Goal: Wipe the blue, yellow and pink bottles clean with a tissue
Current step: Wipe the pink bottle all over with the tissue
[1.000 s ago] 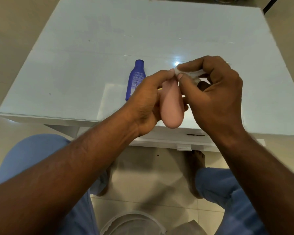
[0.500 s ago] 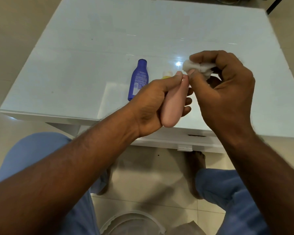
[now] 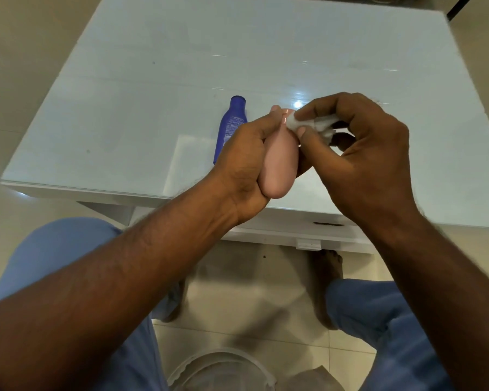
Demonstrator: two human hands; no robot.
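Left hand: the left hand point(image 3: 246, 165) is wrapped round the smooth pink teardrop-shaped plastic bottle point(image 3: 280, 165), held above the near edge of the glossy white glass-topped table point(image 3: 153, 80), probably to steady it.
Right hand: the right hand point(image 3: 362, 153) pinches a crumpled white tissue point(image 3: 299, 124) against the bottle's cap end.
Blue bottle: the dark blue plastic bottle point(image 3: 232, 122) lies on the table, just left of the pink one.
Yellow bottle: not visible.

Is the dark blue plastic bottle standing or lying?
Lying: the dark blue plastic bottle rests lengthwise on the white glass table.
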